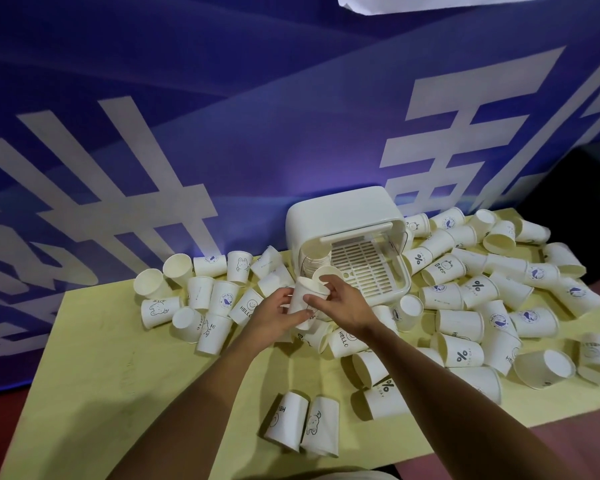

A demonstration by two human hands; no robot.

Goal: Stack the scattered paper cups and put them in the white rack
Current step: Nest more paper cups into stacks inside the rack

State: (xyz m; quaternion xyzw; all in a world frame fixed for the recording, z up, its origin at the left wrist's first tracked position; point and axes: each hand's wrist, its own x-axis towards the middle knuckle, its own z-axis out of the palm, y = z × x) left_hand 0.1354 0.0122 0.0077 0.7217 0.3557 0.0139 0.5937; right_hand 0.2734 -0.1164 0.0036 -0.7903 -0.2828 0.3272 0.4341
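Both hands meet just in front of the white rack (347,216). The left hand (274,315) grips a paper cup (300,303), upright and slightly tilted, mouth up. The right hand (340,303) pinches a second cup (326,277) just above and right, angled toward that mouth for nesting.

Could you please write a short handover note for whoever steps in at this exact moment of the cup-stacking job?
Left hand: grip closed around a paper cup held in front of the white rack.
Right hand: grip on a second cup, its base slotted into the mouth of the first.
White rack: open at the back of the yellow mat, with a stack of cups already lying inside along its left side.
Done: that one stack is in the rack.
Left: nearly everything. Loose cups lie scattered left and right of the rack, and two lie near the front edge.
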